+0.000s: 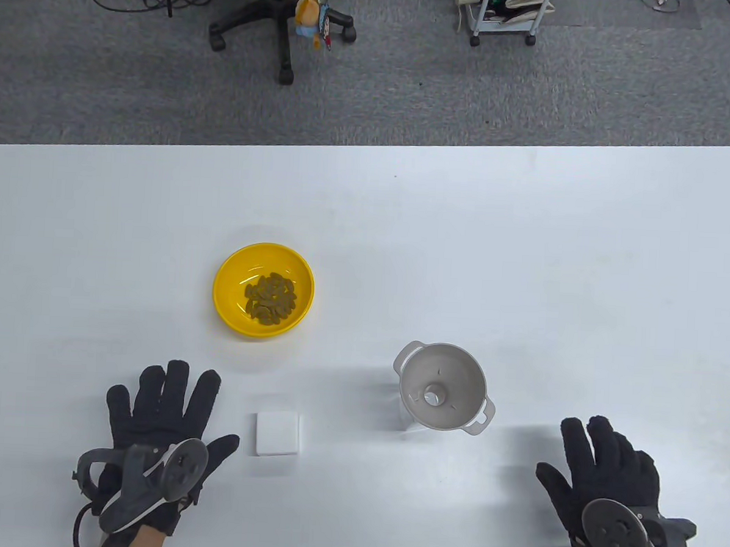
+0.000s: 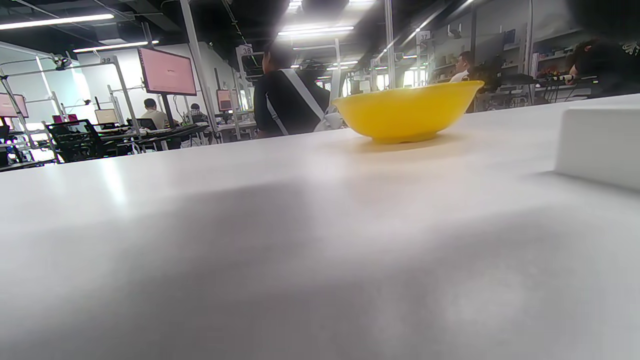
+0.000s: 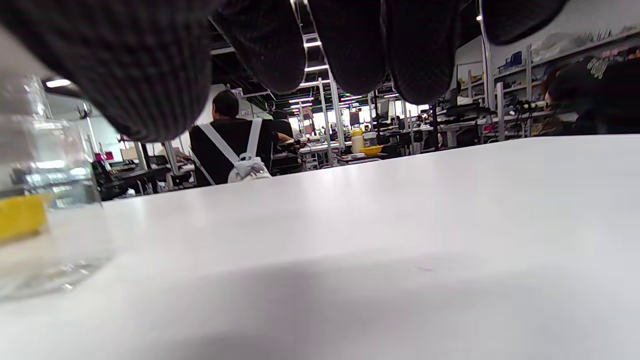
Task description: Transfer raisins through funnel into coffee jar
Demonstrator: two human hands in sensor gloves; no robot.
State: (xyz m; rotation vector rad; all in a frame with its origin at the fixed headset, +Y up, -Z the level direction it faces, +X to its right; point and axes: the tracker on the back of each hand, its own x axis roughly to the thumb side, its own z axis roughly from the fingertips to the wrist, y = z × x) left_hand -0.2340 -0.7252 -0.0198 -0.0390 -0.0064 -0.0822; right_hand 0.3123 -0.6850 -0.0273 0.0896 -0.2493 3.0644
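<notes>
Both black-gloved hands lie flat and open, left hand (image 1: 165, 416) at seven o'clock, right hand (image 1: 605, 475) at five; grey plastic funnel (image 1: 443, 386) tops the clear glass jar (image 3: 45, 200), yellow bowl (image 1: 263, 290) of raisins (image 1: 270, 298) at ten.

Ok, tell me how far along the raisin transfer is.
Done: the funnel already sits on top of the clear jar, and a white square lid lies on the table beside it. In hand: nothing; the left hand and right hand are both spread flat by the table's near edge. Left: all the raisins are still in the yellow bowl, to be poured through the funnel.
</notes>
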